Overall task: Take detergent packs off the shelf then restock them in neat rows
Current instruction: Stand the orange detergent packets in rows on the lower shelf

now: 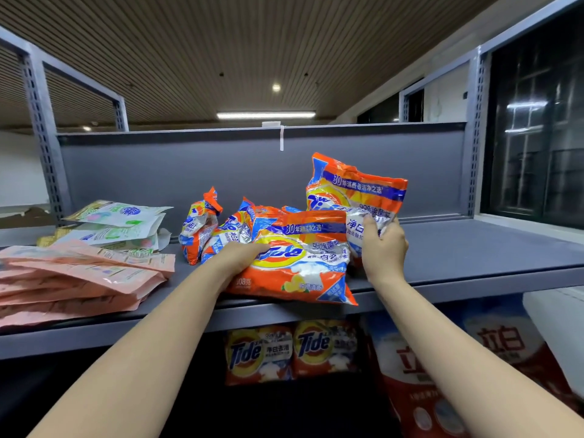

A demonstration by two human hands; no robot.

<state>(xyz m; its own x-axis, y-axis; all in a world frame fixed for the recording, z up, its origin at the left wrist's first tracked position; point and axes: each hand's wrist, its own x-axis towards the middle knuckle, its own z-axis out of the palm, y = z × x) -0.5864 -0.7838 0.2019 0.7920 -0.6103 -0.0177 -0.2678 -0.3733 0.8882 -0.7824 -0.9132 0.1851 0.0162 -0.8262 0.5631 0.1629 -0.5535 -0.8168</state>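
Note:
Several orange Tide detergent packs lie in a loose heap on the grey shelf [474,248]. The front pack [303,267] leans over the shelf's front edge, and my left hand [237,257] grips its left side. My right hand [384,245] holds the lower part of an upright pack [357,188] raised behind it. Two more crumpled packs, a far-left one [199,226] and a nearer one [227,232], stand to the left of the front pack.
Pink pouches [79,279] are stacked flat at the shelf's left front, with green-and-white pouches [117,222] behind them. Below the shelf stand more Tide packs [290,352] and a large red detergent bag [474,358]. A grey back panel [221,165] closes the shelf.

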